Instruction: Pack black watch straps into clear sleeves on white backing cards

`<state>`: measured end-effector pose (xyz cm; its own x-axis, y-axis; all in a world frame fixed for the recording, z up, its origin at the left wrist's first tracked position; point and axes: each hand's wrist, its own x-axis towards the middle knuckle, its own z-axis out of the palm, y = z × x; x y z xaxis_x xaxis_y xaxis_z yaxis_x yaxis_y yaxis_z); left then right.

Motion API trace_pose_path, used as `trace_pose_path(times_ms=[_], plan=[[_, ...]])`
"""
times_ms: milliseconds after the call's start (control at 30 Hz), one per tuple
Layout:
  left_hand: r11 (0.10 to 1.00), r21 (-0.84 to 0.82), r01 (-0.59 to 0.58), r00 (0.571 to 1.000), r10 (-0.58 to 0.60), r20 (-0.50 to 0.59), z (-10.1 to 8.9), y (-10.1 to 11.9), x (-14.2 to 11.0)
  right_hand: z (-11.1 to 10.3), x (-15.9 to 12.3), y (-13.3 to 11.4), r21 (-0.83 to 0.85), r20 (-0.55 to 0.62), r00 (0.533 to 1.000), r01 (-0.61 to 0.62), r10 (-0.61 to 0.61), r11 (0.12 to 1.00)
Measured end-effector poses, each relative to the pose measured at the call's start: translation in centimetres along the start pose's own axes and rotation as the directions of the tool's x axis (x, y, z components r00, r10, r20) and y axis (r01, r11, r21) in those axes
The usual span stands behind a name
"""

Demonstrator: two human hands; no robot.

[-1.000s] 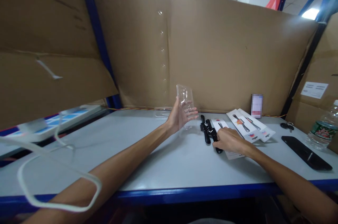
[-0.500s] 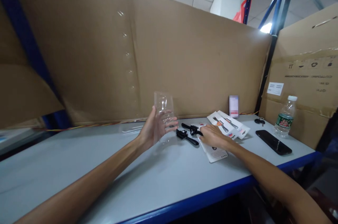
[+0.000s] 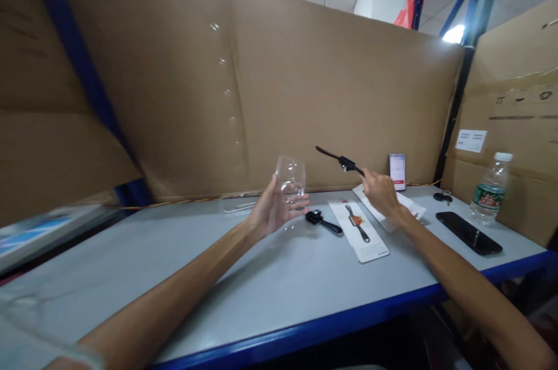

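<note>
With our right hand (image 3: 381, 194) we grasp one black tool (image 3: 347, 164), pointing up-left from it; our left hand (image 3: 279, 210) holds the clear plastic tray (image 3: 291, 171).

The left forearm (image 3: 192, 284) and right forearm (image 3: 453, 270) are bare and slim, narrowing toward the wrists; the left hand (image 3: 271, 212) and right hand (image 3: 381, 193) are bare too, the left showing slender fingers and a smooth, unmarked-looking wrist
</note>
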<state>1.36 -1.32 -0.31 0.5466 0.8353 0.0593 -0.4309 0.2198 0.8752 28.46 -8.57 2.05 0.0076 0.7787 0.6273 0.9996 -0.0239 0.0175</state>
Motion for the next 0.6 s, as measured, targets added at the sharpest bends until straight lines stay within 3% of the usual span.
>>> trace_pose_path(times_ms=[67,167,367,600], plan=[[0.997,-0.002,0.081,0.995,-0.081,0.057,0.3,0.0,-0.2,0.2,0.2,0.7,-0.022,-0.072,0.997,-0.001,0.0,1.0],[0.981,0.033,0.192,0.975,-0.194,0.104,0.5,-0.1,-0.4,1.1,0.4,1.4,-0.064,-0.083,0.994,0.065,-0.071,0.996],[0.955,0.146,0.259,0.942,-0.283,0.18,0.7,-0.2,-0.8,1.6,0.2,1.2,-0.152,-0.006,0.944,0.326,-0.331,0.933],[0.901,0.261,0.347,0.872,-0.412,0.264,2.0,-0.6,-1.5,1.1,-0.6,-1.2,-0.169,0.092,0.885,0.465,-0.456,0.869]])
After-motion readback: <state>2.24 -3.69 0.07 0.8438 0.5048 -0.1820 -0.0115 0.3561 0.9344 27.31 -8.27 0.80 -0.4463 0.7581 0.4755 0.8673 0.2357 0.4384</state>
